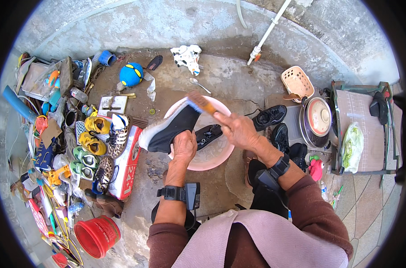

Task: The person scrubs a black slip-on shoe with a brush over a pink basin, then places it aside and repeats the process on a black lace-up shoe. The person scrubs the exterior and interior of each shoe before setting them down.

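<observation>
My left hand [184, 145] grips a black shoe [178, 127] with a thick white sole, tilted over the left rim of a pink basin [225, 157]. The fingers are partly hidden in the shoe's opening. My right hand [237, 129] is closed round the handle of a wooden scrub brush [201, 103]. Its pale bristles meet the upper end of the shoe, close to the sole. Inside the basin, a dark shoe [208, 136] lies between my two hands, partly covered by the held one.
Left of the basin, several shoes stand near a red-and-white box [128, 167], with clutter beyond. A red bucket [97, 236] is at lower left. Black sneakers [271, 117], a lidded pot [318, 117] and a peach basket [297, 82] are to the right. A spoon [200, 85] lies behind the basin.
</observation>
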`<state>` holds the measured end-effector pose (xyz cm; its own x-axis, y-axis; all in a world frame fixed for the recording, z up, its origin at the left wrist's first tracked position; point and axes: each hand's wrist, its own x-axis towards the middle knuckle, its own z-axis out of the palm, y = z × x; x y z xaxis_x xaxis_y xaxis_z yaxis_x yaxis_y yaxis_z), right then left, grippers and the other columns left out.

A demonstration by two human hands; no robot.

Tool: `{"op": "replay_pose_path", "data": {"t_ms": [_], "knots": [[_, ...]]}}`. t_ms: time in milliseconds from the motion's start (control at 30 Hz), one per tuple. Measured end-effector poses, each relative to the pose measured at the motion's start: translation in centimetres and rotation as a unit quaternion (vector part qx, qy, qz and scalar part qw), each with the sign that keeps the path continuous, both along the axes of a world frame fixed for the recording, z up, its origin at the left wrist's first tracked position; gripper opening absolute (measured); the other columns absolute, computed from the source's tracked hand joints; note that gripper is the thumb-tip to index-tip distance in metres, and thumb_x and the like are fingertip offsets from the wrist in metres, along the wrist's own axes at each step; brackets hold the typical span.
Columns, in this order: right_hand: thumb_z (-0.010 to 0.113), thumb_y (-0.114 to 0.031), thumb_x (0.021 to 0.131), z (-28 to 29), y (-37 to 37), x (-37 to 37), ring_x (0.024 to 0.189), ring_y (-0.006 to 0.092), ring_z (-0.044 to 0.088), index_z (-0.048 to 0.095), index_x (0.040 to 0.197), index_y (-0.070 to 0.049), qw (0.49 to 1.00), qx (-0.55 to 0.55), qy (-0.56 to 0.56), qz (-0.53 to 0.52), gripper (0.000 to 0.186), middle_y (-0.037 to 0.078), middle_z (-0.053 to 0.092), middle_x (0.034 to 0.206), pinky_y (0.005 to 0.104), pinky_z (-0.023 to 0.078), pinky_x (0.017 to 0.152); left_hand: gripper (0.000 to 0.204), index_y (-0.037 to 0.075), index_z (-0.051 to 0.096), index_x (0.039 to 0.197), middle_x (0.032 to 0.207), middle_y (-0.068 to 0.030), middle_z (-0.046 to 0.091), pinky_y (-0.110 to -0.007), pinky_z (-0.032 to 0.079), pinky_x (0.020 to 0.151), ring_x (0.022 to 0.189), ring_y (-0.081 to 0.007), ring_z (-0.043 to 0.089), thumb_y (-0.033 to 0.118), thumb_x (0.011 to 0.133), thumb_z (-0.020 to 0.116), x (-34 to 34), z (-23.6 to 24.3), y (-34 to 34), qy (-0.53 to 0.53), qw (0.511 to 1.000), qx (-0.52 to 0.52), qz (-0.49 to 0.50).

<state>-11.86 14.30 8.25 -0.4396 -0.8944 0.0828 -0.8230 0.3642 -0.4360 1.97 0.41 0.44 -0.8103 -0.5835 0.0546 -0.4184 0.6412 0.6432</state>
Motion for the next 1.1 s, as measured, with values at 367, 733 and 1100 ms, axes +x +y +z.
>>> {"op": "replay_pose_path", "data": {"t_ms": [367,733,1100], "knots": [[0.053,-0.014,0.075,1.7,0.5,0.7,0.063,0.0323,0.058,0.054,0.114,-0.017,0.992,0.036,0.036,0.112,0.039,0.015,0.056,0.074,0.0417,0.048,0.055,0.020,-0.003,0.061,0.071,0.071,-0.0262,0.058,-0.048,0.046,0.067,0.071,-0.0430,0.057,0.011,0.078,0.049,0.5,-0.6,-0.6,-0.019,1.000,-0.012,-0.008],[0.051,-0.015,0.077,-16.7,0.4,-6.6,0.085,0.0360,0.060,0.058,0.112,-0.012,0.972,0.204,-0.098,-0.067,0.036,0.021,0.062,0.092,0.0419,0.047,0.076,0.036,-0.009,0.049,0.059,0.055,-0.0230,0.049,-0.041,0.038,0.054,0.053,-0.0289,0.050,0.020,0.081,0.056,1.2,0.5,-3.8,0.031,0.973,0.149,0.173],[0.055,-0.015,0.075,-17.5,-0.6,-5.7,0.073,0.0281,0.063,0.064,0.102,-0.007,0.928,0.141,-0.329,-0.105,0.029,0.015,0.065,0.079,0.0348,0.049,0.071,0.024,0.007,0.042,0.060,0.057,0.0015,0.040,-0.029,0.030,0.043,0.048,-0.0083,0.035,0.009,0.077,0.059,1.1,-1.1,-4.4,0.133,0.883,0.356,0.274]]}}
